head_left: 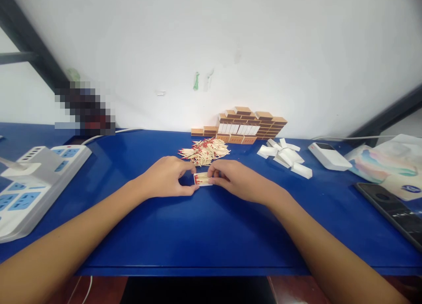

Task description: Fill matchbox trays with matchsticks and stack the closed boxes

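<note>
A small white matchbox tray [201, 179] with red-tipped matches in it lies on the blue table [204, 233], pinched from both sides. My left hand [168, 177] grips its left end with thumb and fingers curled. My right hand [237, 180] holds its right end, fingers closed on it. Just behind them lies a loose pile of matches [205, 151]. Further back, against the wall, stands a stack of brown matchboxes [247, 124]. Several empty white trays [286, 156] lie to the right of the pile.
A white power strip [33, 185] sits at the left edge with a cable running back. At the right lie a white power bank [329, 155], a tissue pack [389, 167] and a dark phone [392, 211]. The table's front edge runs near the bottom.
</note>
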Tool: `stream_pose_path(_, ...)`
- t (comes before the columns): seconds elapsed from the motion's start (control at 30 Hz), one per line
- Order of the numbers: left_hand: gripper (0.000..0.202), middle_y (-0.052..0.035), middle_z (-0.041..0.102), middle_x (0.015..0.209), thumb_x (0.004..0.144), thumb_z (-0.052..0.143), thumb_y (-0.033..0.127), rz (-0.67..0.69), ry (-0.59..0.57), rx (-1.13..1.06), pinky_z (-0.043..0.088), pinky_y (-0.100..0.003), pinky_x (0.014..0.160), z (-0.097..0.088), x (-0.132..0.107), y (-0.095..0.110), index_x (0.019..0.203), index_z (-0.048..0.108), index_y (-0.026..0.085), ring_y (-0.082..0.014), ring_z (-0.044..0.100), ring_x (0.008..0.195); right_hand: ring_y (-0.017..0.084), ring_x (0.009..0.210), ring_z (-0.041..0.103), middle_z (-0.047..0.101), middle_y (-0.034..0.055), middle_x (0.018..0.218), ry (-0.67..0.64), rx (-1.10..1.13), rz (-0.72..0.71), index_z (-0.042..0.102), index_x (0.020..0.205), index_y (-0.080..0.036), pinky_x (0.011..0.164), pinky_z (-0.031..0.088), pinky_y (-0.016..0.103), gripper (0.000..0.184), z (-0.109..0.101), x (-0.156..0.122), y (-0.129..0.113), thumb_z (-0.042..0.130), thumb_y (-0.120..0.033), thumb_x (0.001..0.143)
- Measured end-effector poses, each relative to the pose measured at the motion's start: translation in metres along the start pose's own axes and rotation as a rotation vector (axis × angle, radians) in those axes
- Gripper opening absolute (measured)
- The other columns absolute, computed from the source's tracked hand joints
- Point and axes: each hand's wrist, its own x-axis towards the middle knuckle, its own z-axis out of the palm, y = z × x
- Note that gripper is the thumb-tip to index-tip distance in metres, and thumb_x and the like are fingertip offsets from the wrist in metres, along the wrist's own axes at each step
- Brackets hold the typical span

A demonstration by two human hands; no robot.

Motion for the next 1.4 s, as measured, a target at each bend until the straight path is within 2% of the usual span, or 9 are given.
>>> stream_pose_path(0.13,0.030,0.0043,0.055,0.062,0.083,0.072,0.047,-0.015,-0.010,0.001,0.031,-0.027,0.058,0.000,-0.001,0.001,0.098,0.076,0.021,-0.0118,0.049,0.055,0.016,0.081,0.062,0.072,0.0035,0.094,0.027,0.036,0.021,0.070,0.096,-0.020,0.072,0.042,0.029,0.013,0.000,0.001,-0.002,0.060,-0.012,0.099)
stream_pose_path(0.27,0.030,0.0046,0.055,0.060,0.084,0.071,0.047,-0.017,-0.014,0.004,0.030,-0.027,0.057,0.001,-0.001,0.001,0.098,0.076,0.021,-0.0120,0.049,0.054,0.016,0.081,0.062,0.072,0.0037,0.091,0.078,0.034,-0.004,0.072,0.093,-0.020,0.074,0.043,0.029,0.011,0.002,0.003,-0.001,0.064,-0.013,0.098)
stream_pose_path(0.5,0.028,0.0047,0.056,0.059,0.085,0.070,0.046,-0.005,-0.007,-0.001,0.031,-0.027,0.057,0.001,-0.001,0.001,0.097,0.075,0.021,-0.0119,0.049,0.053,0.013,0.075,0.060,0.072,0.0009,0.089,0.063,0.117,-0.009,0.071,0.094,-0.020,0.071,0.043,0.027,0.010,-0.004,0.001,0.002,0.064,-0.013,0.096)
stream_pose_path(0.7,0.028,0.0047,0.055,0.059,0.085,0.070,0.046,0.016,0.011,0.010,0.030,-0.027,0.056,0.002,-0.001,0.001,0.095,0.075,0.021,-0.0117,0.048,0.052,0.014,0.075,0.060,0.073,0.0020,0.091,0.147,0.038,-0.024,0.071,0.097,-0.020,0.074,0.042,0.029,0.011,-0.009,-0.001,0.000,0.063,-0.013,0.096)
stream_pose_path(0.87,0.027,0.0040,0.057,0.061,0.084,0.070,0.045,0.007,0.013,0.003,0.031,-0.027,0.056,0.000,0.000,0.001,0.096,0.076,0.021,-0.0120,0.050,0.053,0.014,0.075,0.059,0.071,0.0021,0.091,0.119,0.026,-0.062,0.071,0.095,-0.021,0.073,0.043,0.029,0.008,-0.003,-0.001,-0.007,0.068,-0.013,0.093)
stream_pose_path(0.97,0.027,0.0044,0.056,0.060,0.084,0.070,0.045,-0.006,0.004,-0.001,0.032,-0.027,0.056,-0.001,-0.001,0.000,0.097,0.076,0.022,-0.0120,0.050,0.053,0.015,0.077,0.058,0.069,0.0025,0.090,0.162,0.037,-0.063,0.070,0.093,-0.021,0.073,0.042,0.028,0.006,0.004,0.002,-0.003,0.067,-0.018,0.096)
stream_pose_path(1.17,0.023,0.0049,0.055,0.058,0.085,0.071,0.044,-0.005,0.017,-0.004,0.030,-0.026,0.055,0.001,-0.002,-0.002,0.092,0.074,0.022,-0.0119,0.047,0.051,0.013,0.071,0.054,0.065,0.0000,0.080,0.345,0.074,0.022,0.068,0.086,-0.020,0.067,0.039,0.028,0.014,0.019,0.017,0.011,0.066,-0.028,0.098)
stream_pose_path(1.3,0.023,0.0045,0.055,0.058,0.086,0.069,0.044,0.002,0.022,0.014,0.030,-0.027,0.055,0.002,-0.002,-0.003,0.091,0.073,0.022,-0.0122,0.047,0.050,0.015,0.073,0.056,0.064,0.0017,0.076,0.446,-0.036,0.166,0.060,0.072,-0.020,0.067,0.038,0.030,0.034,0.025,0.033,-0.003,0.068,-0.041,0.096)
stream_pose_path(1.4,0.023,0.0037,0.056,0.059,0.087,0.068,0.043,0.020,0.023,0.039,0.029,-0.027,0.054,0.002,-0.002,-0.003,0.092,0.073,0.021,-0.0130,0.048,0.051,0.018,0.078,0.058,0.066,0.0050,0.084,0.409,-0.140,0.260,0.058,0.071,-0.020,0.068,0.038,0.031,0.037,0.028,0.044,-0.016,0.068,-0.046,0.095)
